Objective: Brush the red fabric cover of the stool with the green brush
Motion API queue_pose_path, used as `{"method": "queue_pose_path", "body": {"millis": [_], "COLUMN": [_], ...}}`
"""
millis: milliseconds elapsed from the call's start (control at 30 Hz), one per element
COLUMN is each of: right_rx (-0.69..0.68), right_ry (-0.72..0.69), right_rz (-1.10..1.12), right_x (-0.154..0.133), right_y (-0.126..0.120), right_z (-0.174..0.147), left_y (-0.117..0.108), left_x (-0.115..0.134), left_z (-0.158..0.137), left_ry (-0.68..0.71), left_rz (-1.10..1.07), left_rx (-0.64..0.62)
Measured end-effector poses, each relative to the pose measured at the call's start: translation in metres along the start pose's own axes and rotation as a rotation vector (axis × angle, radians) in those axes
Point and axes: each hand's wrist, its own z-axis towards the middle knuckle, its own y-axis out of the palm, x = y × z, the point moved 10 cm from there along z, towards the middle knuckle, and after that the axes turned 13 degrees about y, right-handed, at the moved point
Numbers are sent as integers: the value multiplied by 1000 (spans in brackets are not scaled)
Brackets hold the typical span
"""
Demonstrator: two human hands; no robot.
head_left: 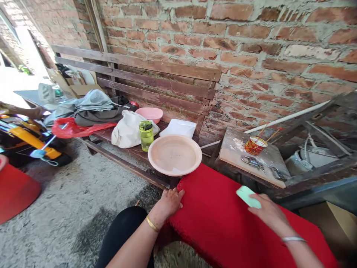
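Note:
A red cloth (214, 212) with a fuzzy edge lies spread over a long surface in front of me. My left hand (170, 201) is closed on its near left edge, fingers curled at the border. Above the cloth's right part, my right hand (266, 212) grips a mint-green rounded oblong block (248, 196); its underside is hidden, so I cannot tell a soap bar from a brush. Just beyond the cloth's far left end stands a pale pink basin (175, 154), seemingly holding water, with a small whitish piece near its front rim.
A wooden bench (134, 169) carries a green bottle (146, 136), a white bag (126, 128), a pink bowl (150, 113) and clothes (95, 108). Right, a board (234, 149) holds a red cup (254, 146) and a padlock (251, 161). A red bucket (16, 193) stands left.

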Motion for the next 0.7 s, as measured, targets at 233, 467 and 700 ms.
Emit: {"method": "queue_pose_path", "body": {"millis": [233,467,700], "right_rx": [-61,-76,62], "right_ry": [-294,-226,132], "right_rz": [-105,-74,-61], "right_x": [-222,-187,45], "right_y": [45,56,-3], "right_z": [-9,7,17], "left_y": [8,8,5], "left_x": [-5,-5,-2], "left_z": [2,0,3], "left_ry": [32,14,16], "left_rz": [-15,34,72], "left_rx": [47,-37,-42]}}
